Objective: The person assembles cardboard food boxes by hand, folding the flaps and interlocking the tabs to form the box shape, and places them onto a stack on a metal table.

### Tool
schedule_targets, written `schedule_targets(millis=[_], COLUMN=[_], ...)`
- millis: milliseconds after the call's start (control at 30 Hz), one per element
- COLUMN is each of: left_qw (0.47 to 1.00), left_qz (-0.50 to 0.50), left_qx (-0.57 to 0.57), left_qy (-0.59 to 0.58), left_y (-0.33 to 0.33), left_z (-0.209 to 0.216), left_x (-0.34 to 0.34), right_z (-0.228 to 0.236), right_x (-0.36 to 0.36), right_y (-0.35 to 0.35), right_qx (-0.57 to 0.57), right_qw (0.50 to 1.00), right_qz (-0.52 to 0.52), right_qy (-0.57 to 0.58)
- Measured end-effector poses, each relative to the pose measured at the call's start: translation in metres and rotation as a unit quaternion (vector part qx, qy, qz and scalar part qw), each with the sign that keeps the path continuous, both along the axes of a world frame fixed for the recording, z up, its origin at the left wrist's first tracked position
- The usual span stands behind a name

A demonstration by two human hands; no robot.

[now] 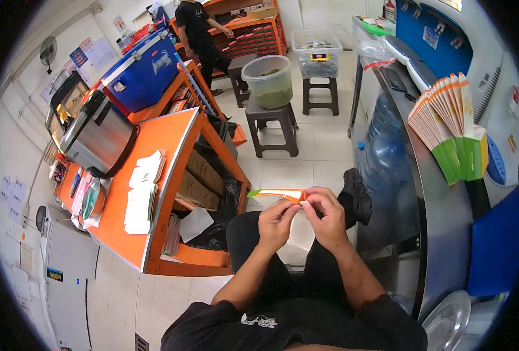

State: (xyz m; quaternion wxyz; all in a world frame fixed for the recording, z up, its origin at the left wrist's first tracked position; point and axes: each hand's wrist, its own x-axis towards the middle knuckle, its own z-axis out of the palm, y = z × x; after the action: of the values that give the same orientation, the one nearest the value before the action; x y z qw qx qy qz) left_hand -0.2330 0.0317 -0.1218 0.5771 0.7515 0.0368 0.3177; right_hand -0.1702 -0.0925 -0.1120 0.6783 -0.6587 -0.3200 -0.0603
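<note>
Carton point(276, 193), between the orange tabletop point(114, 210) and the metal tabletop point(446, 240), looks light, fairly stiff yet easily creased; best held by its edges. Its long axis runs left to right, green end pointing left. The left hand point(275, 224) pinches its near edge, the right hand point(328, 222) its orange right end.

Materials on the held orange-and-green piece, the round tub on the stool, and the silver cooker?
Held piece: probably paperboard, maybe coated; thin, with crisp orange, white and green areas.
Round tub: likely smooth translucent plastic; green contents show through its wall.
Silver cooker: metal-looking body, perhaps satin stainless steel, going by its soft gray sheen; metallic-finish plastic can't be ruled out.
</note>
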Motion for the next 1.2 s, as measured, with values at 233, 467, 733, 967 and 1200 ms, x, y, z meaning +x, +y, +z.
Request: schedule_targets(millis=[233, 467, 733, 967, 1200], left_qw=[0.999, 0.997, 0.994, 0.992, 0.992], left_qz=[-0.014, -0.034, -0.054, -0.041, -0.038], left_qx=[-0.038, -0.064, -0.091, -0.109, -0.118], left_qy=[-0.002, 0.022, 0.040, 0.041, 0.014], left_y=[0.001, 0.002, 0.003, -0.004, -0.009], left_z=[-0.005, -0.003, -0.001, 0.003, 0.012], left_x=[0.004, 0.005, 0.003, 0.004, 0.005], right_z=[0.006, 0.013, 0.006, 0.015, 0.020], right_x=[-0.001, 0.001, 0.004, 0.004, 0.001], right_y=[-0.004, -0.009, -0.008, -0.016, -0.018], right_qx=[-0.014, -0.021, 0.036, -0.023, 0.015], right_qw=[0.999, 0.999, 0.997, 0.997, 0.999], right_qz=[-0.012, -0.034, 0.047, 0.053, 0.036], right_qy=[-0.031, -0.035, 0.055, 0.053, 0.031])
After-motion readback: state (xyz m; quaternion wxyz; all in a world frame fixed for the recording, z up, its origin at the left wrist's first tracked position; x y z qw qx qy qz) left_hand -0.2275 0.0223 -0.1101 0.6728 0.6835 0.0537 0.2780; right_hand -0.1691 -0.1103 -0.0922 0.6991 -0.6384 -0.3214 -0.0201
